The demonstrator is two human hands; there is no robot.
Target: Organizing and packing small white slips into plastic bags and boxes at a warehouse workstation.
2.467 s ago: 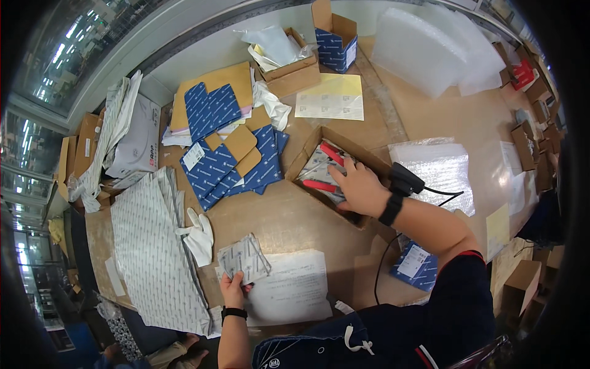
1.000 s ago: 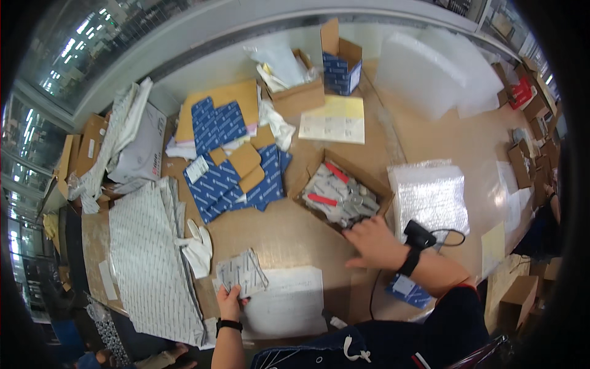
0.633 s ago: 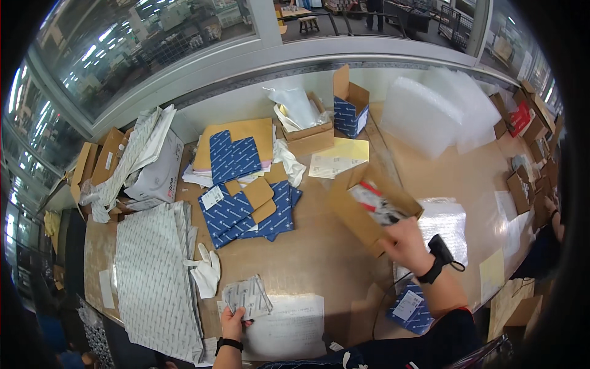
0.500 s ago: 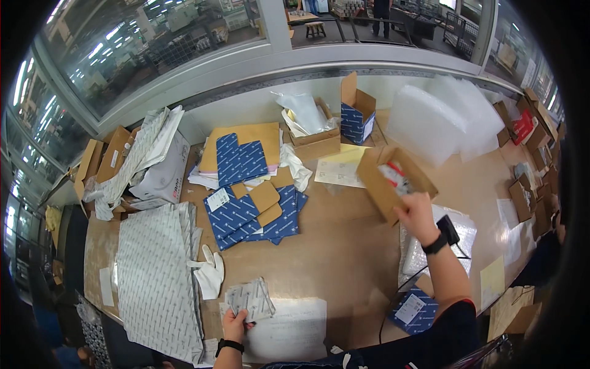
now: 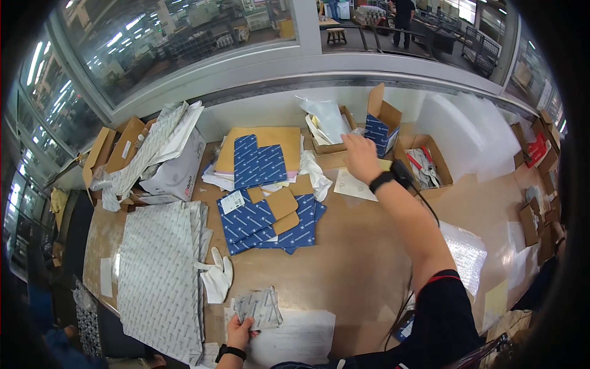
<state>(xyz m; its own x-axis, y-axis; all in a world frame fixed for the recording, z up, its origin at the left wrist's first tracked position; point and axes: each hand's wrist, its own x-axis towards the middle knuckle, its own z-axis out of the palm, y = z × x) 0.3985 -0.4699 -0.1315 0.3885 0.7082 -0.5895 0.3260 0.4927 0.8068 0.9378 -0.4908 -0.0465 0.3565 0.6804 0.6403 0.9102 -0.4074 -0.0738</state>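
The brown surface carried flat blue cartons, seemingly unused. At its far right stood an open brown carton, loaded with red-handled tools but uncovered. The right hand, fingers loosely curled, overlapped an open box of plastic bags; whether it gripped anything could not be told. The left hand was pinched closed on grey packets, not yet put down: thin, patterned, overlapping, near the paper sheet's upper left corner.
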